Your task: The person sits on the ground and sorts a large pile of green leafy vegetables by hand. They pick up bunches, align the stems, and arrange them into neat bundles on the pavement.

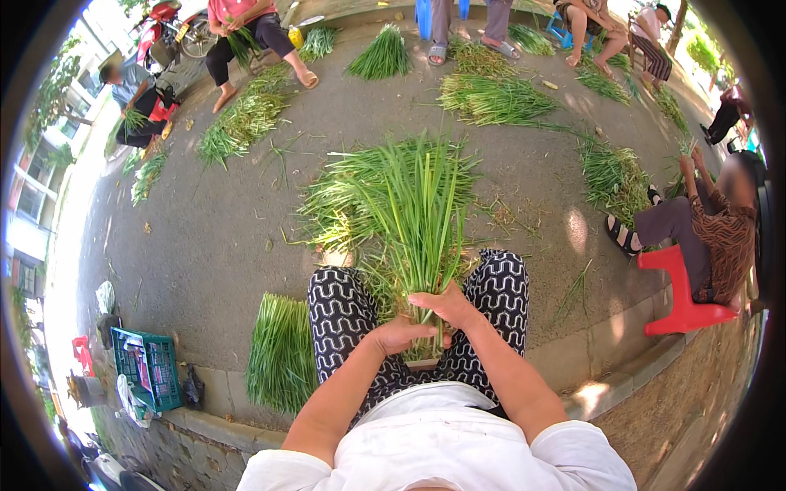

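A bunch of long green chives [424,208] stands upright between my knees, leaf tips pointing away from me. My right hand [453,305] wraps around its stems, thumb across the front. Lower down, my left hand [399,335] holds the stem ends, its thumb lying over them; its other fingers are mostly hidden. Past the bunch, a loose heap of chives [344,190] lies on the pavement, partly covered by the bunch. Beside my left thigh sits a neat pile of chives [280,350] with aligned stems. Bits of stem and leaf litter the ground between my legs.
A green plastic crate [147,368] stands at the left by the stone curb [245,434]. On the right, a person sits on a red plastic stool [672,294] near another chive heap [614,178]. More people sit or stand around further heaps [497,99] ahead.
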{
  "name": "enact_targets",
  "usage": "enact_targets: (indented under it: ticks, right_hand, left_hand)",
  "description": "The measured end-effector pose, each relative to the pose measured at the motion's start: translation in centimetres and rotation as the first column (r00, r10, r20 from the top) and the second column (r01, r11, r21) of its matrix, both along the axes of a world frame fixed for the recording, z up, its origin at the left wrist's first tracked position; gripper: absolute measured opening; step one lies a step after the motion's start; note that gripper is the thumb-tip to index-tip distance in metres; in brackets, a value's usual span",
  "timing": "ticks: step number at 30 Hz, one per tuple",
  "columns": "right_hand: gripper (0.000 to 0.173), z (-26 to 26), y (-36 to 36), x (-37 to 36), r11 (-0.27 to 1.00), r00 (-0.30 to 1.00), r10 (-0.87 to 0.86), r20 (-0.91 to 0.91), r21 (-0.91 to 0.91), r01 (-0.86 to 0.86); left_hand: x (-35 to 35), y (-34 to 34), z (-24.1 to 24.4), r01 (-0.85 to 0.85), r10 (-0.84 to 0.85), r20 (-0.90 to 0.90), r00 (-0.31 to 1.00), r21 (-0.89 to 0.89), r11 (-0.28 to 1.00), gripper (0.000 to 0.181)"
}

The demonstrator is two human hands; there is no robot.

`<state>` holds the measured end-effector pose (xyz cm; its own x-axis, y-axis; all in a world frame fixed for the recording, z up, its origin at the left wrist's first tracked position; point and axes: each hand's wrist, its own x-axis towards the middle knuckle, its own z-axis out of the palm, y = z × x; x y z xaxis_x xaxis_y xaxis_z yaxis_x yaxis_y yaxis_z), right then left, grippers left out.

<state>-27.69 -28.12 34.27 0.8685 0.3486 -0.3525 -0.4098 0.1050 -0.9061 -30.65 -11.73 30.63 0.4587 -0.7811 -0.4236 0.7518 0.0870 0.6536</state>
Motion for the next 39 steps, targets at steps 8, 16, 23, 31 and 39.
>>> enact_targets:
  ticks: [8, 16, 23, 31, 39]
  right_hand:
    - [0.042, 2.5, -0.3, -1.0, 0.992, 0.992, 0.114, -0.053, -0.043, -0.116]
    - [0.044, 4.0, -1.4, -1.2, 0.978, 0.972, 0.209, -0.106, 0.01, -0.209]
    - [0.044, 5.6, -0.7, -0.4, 0.95, 0.951, 0.287, -0.119, -0.09, -0.298]
    - [0.032, 0.6, -0.8, -0.7, 0.977, 0.977, 0.169, -0.127, 0.15, -0.149]
    - [0.032, -1.7, -1.6, -1.4, 0.976, 0.976, 0.169, -0.138, 0.165, -0.146]
  left_hand:
    - [-0.7, 0.1, 1.7, -0.073, 0.069, -0.029, 0.997, -0.155, 0.985, 0.04]
    - [-0.7, 0.3, 3.6, 0.02, -0.001, 0.159, 0.987, -0.119, 0.993, 0.04]
    - [-0.9, -1.0, 2.7, -0.174, 0.188, 0.133, 0.973, -0.111, 0.979, 0.021]
    - [-0.6, -0.4, 2.1, -0.324, 0.316, 0.208, 0.926, 0.005, 0.946, 0.016]
    - [-0.2, -0.1, -0.4, -0.349, 0.344, 0.164, 0.925, 0.0, 0.937, 0.028]
